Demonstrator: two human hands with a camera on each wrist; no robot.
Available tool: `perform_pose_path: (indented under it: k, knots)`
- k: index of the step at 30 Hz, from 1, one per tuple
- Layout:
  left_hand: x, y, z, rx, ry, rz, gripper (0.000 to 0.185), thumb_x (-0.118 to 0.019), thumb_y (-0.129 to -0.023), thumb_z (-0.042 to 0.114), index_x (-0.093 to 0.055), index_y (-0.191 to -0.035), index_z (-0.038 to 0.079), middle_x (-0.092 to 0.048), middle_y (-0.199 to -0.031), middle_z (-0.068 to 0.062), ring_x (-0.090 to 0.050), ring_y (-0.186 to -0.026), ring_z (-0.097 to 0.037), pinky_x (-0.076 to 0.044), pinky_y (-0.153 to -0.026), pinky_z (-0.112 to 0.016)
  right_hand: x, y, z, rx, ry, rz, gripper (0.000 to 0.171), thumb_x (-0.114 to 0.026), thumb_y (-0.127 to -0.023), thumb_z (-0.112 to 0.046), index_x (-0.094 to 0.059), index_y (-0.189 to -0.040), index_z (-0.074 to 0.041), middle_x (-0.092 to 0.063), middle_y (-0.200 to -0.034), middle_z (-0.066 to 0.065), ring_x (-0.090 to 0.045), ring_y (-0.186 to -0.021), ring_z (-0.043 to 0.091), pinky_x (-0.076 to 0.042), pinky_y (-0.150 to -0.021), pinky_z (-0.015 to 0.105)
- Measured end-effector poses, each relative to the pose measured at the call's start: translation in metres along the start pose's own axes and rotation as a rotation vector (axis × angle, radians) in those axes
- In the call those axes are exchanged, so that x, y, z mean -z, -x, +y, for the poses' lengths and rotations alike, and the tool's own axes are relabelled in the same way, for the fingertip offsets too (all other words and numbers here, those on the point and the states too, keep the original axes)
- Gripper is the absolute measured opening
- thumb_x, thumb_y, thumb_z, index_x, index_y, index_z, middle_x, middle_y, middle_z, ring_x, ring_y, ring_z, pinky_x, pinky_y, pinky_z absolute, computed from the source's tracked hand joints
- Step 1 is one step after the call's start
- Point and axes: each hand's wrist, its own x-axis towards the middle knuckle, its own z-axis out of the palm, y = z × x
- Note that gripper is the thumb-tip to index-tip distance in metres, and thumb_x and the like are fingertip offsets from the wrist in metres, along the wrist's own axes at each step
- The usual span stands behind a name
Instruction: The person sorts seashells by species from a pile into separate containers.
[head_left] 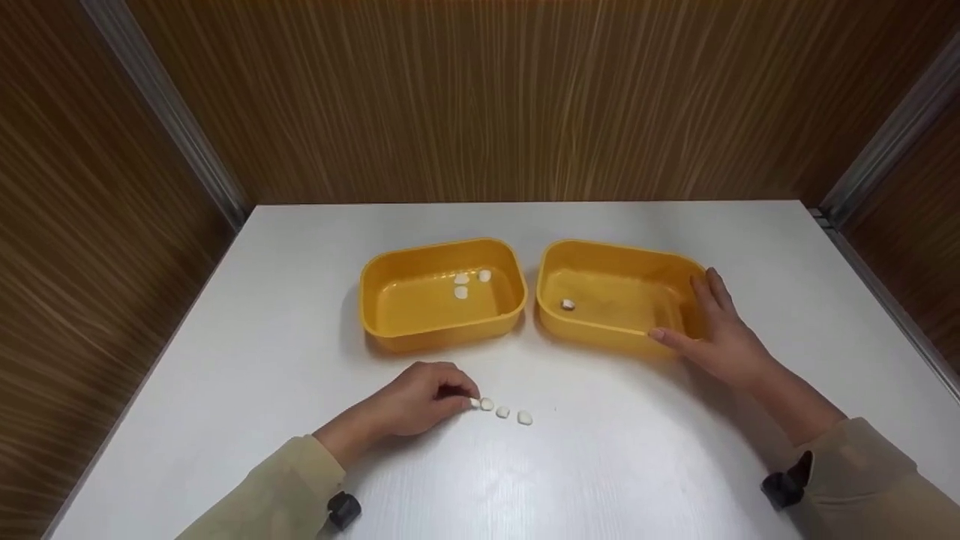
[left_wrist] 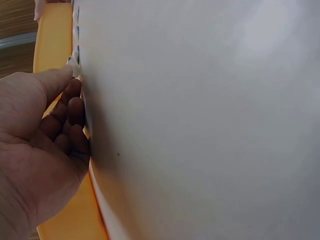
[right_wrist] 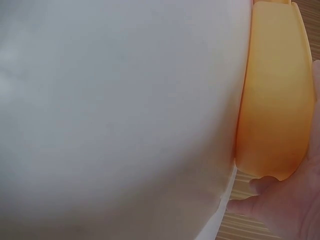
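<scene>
My left hand (head_left: pixel 420 397) pinches a small white pebble (head_left: pixel 474 403) between thumb and fingertips, low over the table; the fingers partly hide it. To its right, three more white pebbles (head_left: pixel 503 412) lie in a short row on the tabletop. Spread over the right end of the right yellow bin (head_left: pixel 615 337) is my right hand (head_left: pixel 724 341), its thumb on the near rim and its fairly straight fingers at the end wall. One pebble (head_left: pixel 568 304) lies inside that bin. In the left yellow bin (head_left: pixel 442 341), three white pebbles (head_left: pixel 461 292) lie toward the right side.
Both bins stand side by side on a white table (head_left: pixel 285 300), a narrow gap between them. A wood-grain panel (head_left: pixel 480 97) rises behind the table's back edge, with similar panels at the left and right.
</scene>
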Motion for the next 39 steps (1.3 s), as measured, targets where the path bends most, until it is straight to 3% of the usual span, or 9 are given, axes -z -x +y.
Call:
perform_pose_path:
  k: [15, 28, 39]
  knots:
    - [0.0013, -0.0016, 0.0001, 0.047, 0.075, 0.02, 0.013, -0.07, -0.103, 0.011, -0.08, -0.103, 0.02, -0.072, -0.094, 0.011, -0.061, -0.09, -0.011, -0.05, -0.083, -0.029, 0.0012, -0.0026, -0.0007, -0.004, 0.012, -0.013, 0.119, -0.068, -0.096, -0.065, 0.012, -0.17, -0.015, 0.028, -0.173, 0.005, -0.003, -0.156, 0.058, -0.02, -0.113, 0.083]
    - [0.0036, -0.0017, 0.0027, 0.072, 0.052, 0.022, 0.017, -0.068, -0.102, 0.007, -0.08, -0.103, 0.019, -0.071, -0.091, 0.011, -0.06, -0.087, -0.012, -0.049, -0.08, -0.027, -0.0004, -0.0031, 0.001, -0.01, 0.016, -0.006, 0.12, -0.068, -0.095, -0.067, 0.012, -0.17, -0.018, 0.028, -0.174, 0.004, -0.005, -0.156, 0.059, -0.019, -0.112, 0.084]
    - [0.0, -0.0047, 0.0061, 0.053, 0.019, 0.039, 0.009, -0.081, -0.092, 0.011, -0.078, -0.1, 0.016, -0.067, -0.086, 0.014, -0.061, -0.083, -0.009, -0.052, -0.077, -0.025, 0.0004, -0.0015, -0.0004, -0.015, 0.013, -0.005, 0.119, -0.067, -0.096, -0.067, 0.013, -0.169, -0.021, 0.028, -0.174, 0.002, -0.007, -0.155, 0.059, -0.02, -0.112, 0.084]
